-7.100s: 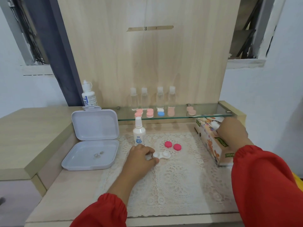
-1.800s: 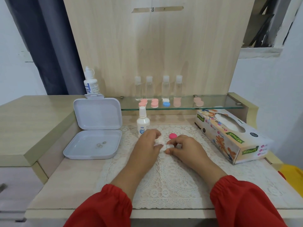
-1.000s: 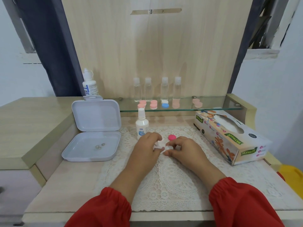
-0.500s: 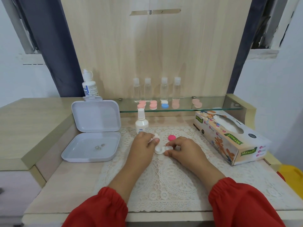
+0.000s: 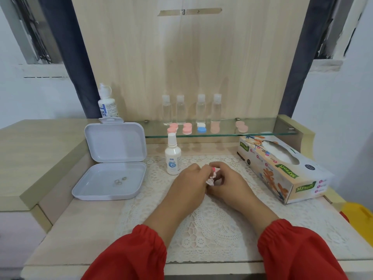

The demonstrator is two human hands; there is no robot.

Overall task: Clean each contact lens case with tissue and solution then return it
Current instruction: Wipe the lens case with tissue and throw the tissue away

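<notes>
On glass shelf (image 5: 262,129): four bottles (image 5: 191,109), five cases (image 5: 201,128).

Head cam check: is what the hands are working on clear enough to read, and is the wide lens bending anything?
Head view: light is soft and even; the left hand and right hand cover most of the tissue, so the case is unreadable; the glass shelf mirrors the bottles; edges bow from wide-angle distortion.
</notes>
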